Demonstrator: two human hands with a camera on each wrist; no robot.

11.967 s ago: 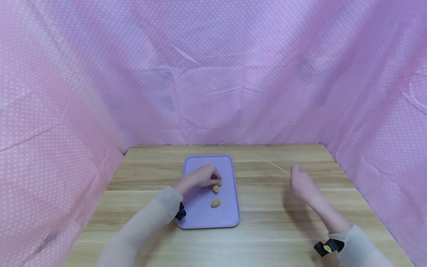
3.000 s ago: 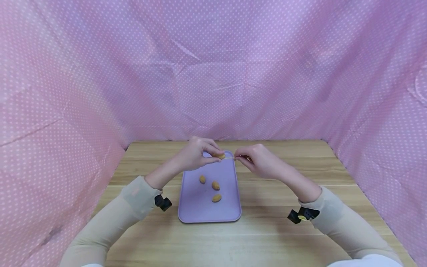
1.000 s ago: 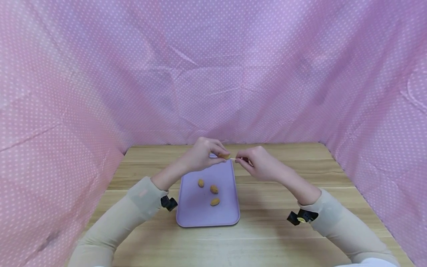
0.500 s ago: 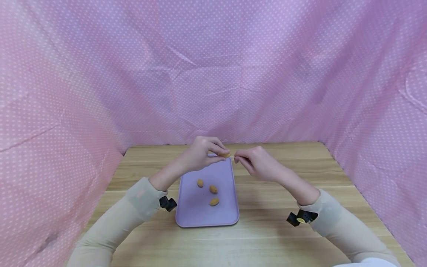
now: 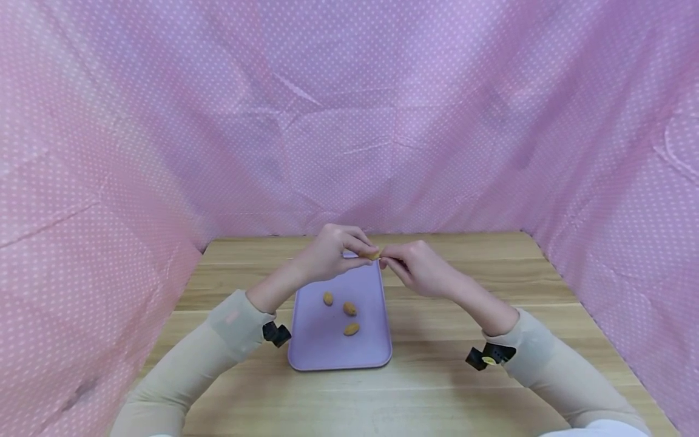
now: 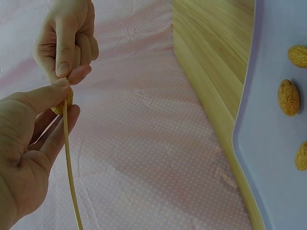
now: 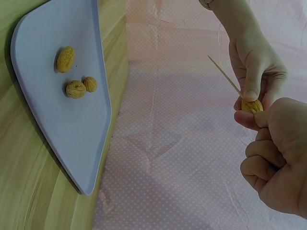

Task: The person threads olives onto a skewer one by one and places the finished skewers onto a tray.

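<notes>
Above the far end of the tray, in the head view, my left hand (image 5: 330, 252) pinches a wrinkled yellow-brown dried date (image 5: 371, 255) between thumb and fingers. A thin wooden skewer (image 6: 69, 163) runs past the left thumb at the date in the left wrist view. Its pointed end juts out beyond the left thumb in the right wrist view. My right hand (image 5: 423, 267) pinches the skewer close against the date, its other fingers curled in. Fingers hide how the skewer passes through or along the date.
Below the hands a lilac tray (image 5: 319, 352) lies on the wooden table (image 5: 437, 388). On it are three loose dates: one at the left (image 5: 327, 298), one in the middle (image 5: 349, 309), one nearer the front (image 5: 351, 329). Pink dotted cloth (image 5: 349, 121) surrounds the table.
Twelve seconds ago my left hand was at a date on the tray, the right holding the skewer apart. Lately my right hand has closed in on the left, and the skewer showing between them has shortened.
</notes>
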